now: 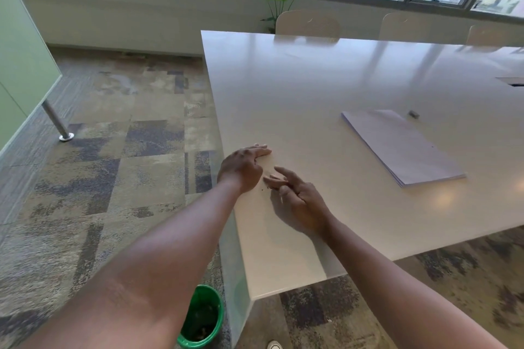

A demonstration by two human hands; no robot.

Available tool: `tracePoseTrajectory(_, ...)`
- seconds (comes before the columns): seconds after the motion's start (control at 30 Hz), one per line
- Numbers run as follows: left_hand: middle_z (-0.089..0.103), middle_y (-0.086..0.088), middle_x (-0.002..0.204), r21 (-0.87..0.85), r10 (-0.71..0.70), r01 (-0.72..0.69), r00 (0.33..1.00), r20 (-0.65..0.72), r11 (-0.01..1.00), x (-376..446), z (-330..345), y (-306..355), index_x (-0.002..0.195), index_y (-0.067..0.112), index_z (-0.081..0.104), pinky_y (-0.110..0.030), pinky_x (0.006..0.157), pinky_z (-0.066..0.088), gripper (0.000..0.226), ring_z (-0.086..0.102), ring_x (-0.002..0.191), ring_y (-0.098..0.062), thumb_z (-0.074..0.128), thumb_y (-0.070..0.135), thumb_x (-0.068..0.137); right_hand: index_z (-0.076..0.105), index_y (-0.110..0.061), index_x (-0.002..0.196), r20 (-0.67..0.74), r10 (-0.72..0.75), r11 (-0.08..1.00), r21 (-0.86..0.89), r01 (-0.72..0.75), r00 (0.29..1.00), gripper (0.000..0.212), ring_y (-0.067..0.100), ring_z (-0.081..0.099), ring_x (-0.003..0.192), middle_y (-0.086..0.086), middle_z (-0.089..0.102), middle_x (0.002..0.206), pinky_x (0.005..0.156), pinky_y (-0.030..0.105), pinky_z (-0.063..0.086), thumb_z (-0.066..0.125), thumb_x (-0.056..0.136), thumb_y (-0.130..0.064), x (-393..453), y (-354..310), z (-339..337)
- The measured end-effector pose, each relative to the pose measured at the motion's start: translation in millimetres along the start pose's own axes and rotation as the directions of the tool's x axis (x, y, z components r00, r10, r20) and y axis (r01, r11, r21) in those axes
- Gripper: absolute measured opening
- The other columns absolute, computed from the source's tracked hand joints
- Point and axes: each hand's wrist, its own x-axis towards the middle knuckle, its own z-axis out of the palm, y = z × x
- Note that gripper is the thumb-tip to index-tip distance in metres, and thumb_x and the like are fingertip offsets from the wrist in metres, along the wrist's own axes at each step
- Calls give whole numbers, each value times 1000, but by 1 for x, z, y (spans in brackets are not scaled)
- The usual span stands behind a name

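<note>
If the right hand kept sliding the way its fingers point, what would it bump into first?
Probably the left hand. The right hand rests on the white table, fingers aimed away and to the left, and the left hand lies just beyond their tips.

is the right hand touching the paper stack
Apart. The head view shows bare table between the right hand and the paper stack.

No text, label, brand, number or sign can be read here. The stack of paper (402, 147) on the table (297, 88) shows a blank top sheet, and the small object (413, 114) beside it is too small to read.
</note>
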Motion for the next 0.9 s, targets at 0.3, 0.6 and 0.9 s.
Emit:
tracePoseTrajectory(0.3,47,19,155,7,8,-8,1000,0,1000,2,3,-3,144,34,59,-25,115,31,60,37,147,-2,44,7,92,47,-21,145,-1,29,998,-52,-29,1000,54,5,54,127,-5,65,132,110,25,40,41,91,-20,-1,-4,6)
tracePoseTrajectory(0.6,47,20,155,10,8,-7,1000,-10,1000,1,2,-2,143,35,59,-25,114,33,59,38,146,-3,43,8,93,45,-18,145,-142,39,999,-1,-39,989,46,5,59,120,-3,61,137,108,23,41,41,100,-8,2,-4,9)
tracePoseTrajectory(0.9,48,22,154,3,-8,8,1000,-4,1000,1,1,-1,142,37,60,-26,112,36,61,43,143,-6,45,9,90,41,-7,142,-197,116,865,501,-2,974,40,15,52,130,0,48,141,100,26,50,32,104,2,16,-15,20)
